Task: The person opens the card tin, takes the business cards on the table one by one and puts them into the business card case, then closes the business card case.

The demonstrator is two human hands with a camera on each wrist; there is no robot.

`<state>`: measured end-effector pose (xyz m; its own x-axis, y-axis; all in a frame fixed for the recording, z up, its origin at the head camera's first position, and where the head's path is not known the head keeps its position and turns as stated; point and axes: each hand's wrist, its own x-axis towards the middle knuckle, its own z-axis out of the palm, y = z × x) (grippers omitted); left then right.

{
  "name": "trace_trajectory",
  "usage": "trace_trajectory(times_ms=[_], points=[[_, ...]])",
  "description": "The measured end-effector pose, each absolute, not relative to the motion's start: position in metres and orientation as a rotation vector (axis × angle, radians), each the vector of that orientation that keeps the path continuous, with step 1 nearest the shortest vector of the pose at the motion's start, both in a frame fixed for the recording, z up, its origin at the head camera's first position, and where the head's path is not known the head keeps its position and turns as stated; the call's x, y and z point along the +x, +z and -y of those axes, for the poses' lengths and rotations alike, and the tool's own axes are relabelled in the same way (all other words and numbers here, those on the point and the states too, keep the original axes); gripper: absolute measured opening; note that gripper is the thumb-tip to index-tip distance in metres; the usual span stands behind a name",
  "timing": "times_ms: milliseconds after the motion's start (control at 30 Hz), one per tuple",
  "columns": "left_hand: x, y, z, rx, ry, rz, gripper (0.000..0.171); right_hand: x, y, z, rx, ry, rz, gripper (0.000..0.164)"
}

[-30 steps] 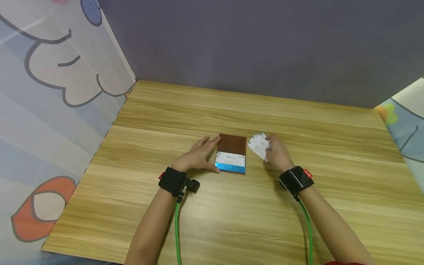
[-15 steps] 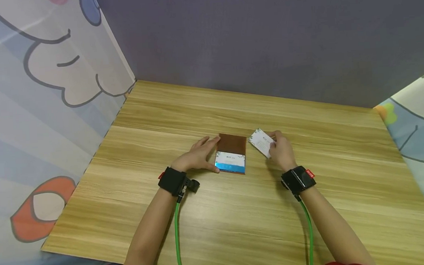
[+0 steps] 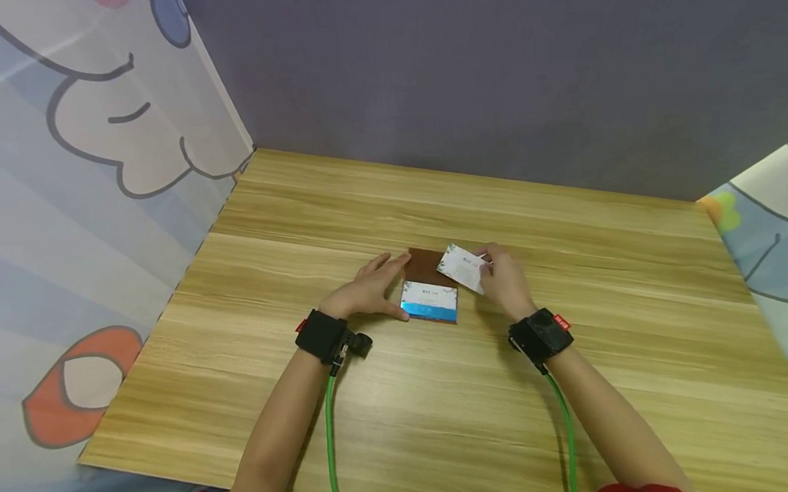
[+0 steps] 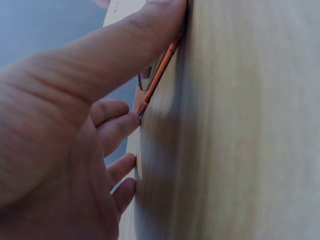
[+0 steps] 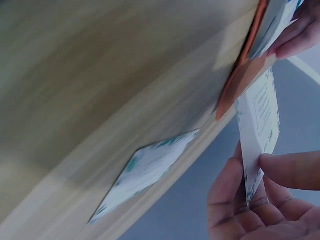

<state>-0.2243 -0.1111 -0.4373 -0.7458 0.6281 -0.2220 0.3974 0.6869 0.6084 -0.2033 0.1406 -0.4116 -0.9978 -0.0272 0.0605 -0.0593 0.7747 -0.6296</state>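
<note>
A flat brown card holder [image 3: 426, 267] lies opened out on the table. White printed cards [image 3: 431, 293] with a blue strip along the near edge sit on its near half. My left hand [image 3: 368, 289] rests at its left edge, thumb by the near corner and fingertips by the far one. Between thumb and fingers, my right hand [image 3: 507, 280] pinches a white card [image 3: 461, 267] with leafy corners, held above the holder's far right part. Another such card [image 5: 147, 162] lies on the table in the right wrist view; the right hand mostly hides it in the head view.
The wooden table [image 3: 405, 426] meets a dark grey panel [image 3: 465, 83] at its far side. Cartoon-printed curtains [image 3: 130, 254] hang at the left and right. A green cable [image 3: 331, 438] runs from each wrist strap towards the body.
The right hand first drew its card slightly right, then carried it left, over the holder's far half. Its fanned cards became a single visible card. The left hand stayed put.
</note>
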Motion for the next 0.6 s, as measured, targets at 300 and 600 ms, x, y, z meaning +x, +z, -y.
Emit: trace_trajectory(times_ms=[300,600], points=[[-0.224,-0.438,0.111,0.793,0.746,-2.492,0.109,-0.203,-0.412,-0.121,0.189,1.077,2.913,0.027],[-0.224,-0.437,0.111,0.783,0.752,-2.495,0.110,-0.204,-0.417,-0.105,0.298,1.104,2.914,0.026]])
